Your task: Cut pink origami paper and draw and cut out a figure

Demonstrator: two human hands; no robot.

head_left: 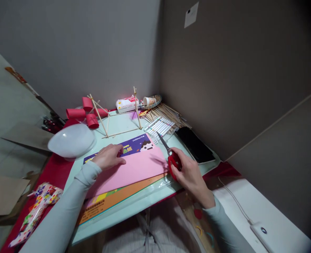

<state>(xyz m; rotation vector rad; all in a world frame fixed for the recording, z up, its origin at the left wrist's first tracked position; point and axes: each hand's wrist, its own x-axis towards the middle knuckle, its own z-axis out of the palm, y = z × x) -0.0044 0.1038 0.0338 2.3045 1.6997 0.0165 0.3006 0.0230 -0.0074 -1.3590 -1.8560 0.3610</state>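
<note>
My right hand is closed around the red handles of a pair of scissors. The scissors' dark blades point up and to the left, over the table near the markers. A pink sheet of paper lies in front of me, partly covering a purple-blue origami paper pack. My left hand rests on the sheet's upper left part, thumb and forefinger apart, its other fingers partly hidden. Below the pink sheet, an orange printed sheet shows at the near side.
A square frame of sticks stands behind the papers. White markers, wooden sticks and a black tablet-like slab lie to the right. Red paper rolls, a white balloon and a tissue pack are further back.
</note>
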